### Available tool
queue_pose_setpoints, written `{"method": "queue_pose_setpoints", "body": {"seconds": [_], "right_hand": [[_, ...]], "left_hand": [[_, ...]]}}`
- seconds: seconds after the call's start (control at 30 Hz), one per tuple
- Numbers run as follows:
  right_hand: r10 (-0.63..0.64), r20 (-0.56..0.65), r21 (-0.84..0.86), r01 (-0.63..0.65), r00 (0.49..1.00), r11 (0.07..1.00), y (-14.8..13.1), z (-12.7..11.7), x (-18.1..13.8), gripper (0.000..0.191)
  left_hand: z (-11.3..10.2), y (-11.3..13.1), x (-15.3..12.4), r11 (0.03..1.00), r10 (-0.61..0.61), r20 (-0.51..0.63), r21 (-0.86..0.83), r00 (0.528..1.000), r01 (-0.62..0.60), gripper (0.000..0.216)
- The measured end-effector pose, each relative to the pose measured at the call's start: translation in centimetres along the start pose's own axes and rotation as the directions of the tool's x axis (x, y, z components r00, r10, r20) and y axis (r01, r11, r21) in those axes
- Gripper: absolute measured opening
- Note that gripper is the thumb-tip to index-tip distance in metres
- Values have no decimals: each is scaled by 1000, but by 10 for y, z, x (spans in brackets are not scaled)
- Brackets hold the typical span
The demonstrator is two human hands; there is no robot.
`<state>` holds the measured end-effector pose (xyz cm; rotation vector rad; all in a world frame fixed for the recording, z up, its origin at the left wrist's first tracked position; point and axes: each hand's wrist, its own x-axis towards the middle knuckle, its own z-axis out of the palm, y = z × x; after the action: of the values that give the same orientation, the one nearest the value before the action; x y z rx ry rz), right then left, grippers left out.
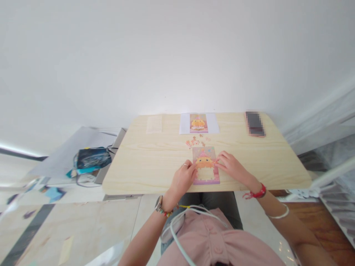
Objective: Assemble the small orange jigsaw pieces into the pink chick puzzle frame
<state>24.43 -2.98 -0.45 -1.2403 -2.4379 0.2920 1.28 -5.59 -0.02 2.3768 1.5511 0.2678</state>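
Plain white wall [166,55] behind, bright even light. Light-wood table [149,162], far edge vs. the wall. Floor: glossy pale tiles [69,225] on left, reddish wood boards [318,218] at right. Blue bag [93,158] w/ cables lies off table's left edge.

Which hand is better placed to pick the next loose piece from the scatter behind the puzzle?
Left, probably. The left hand rests at the left edge of the puzzle, its fingertips nearer the loose pieces. The right hand looks busy, pinching at the right edge.
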Motion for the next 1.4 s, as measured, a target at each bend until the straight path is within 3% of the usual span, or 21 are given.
{"method": "queue_pose_setpoints", "body": {"seconds": [0.13,0.27,0.47,0.63,0.8,1.0,1.2,1.4], "right_hand": [[-44,34,-68,47,998,997,-22,9,-5,13],[-40,38,-110,44,998,993,-23,20,-6,14],[4,-8,-92,-5,1000,996,-21,25,-7,13],[74,-83,-80,-80,994,994,-23,29,-11,14],[56,-145,-182,-82,988,980,-31,32,-18,21],[6,-52,-337,-23,999,941,-46,29,-26,23],[98,-102,-165,-114,990,980,-36,21,-17,22],[147,-100,21,-145,984,989,3,4,19,21]], "left_hand": [[7,10,0,996,92,37,5,995,-93,22],[9,19,1,986,159,88,39,983,-163,25],[11,28,6,984,146,182,72,972,-161,28],[16,26,5,987,128,178,75,976,-143,29],[18,26,3,979,138,173,124,975,-161,29],[19,29,4,971,162,174,150,971,-189,27],[15,29,11,979,158,159,107,975,-176,22],[5,10,12,996,86,-17,13,996,-85,27]]}}
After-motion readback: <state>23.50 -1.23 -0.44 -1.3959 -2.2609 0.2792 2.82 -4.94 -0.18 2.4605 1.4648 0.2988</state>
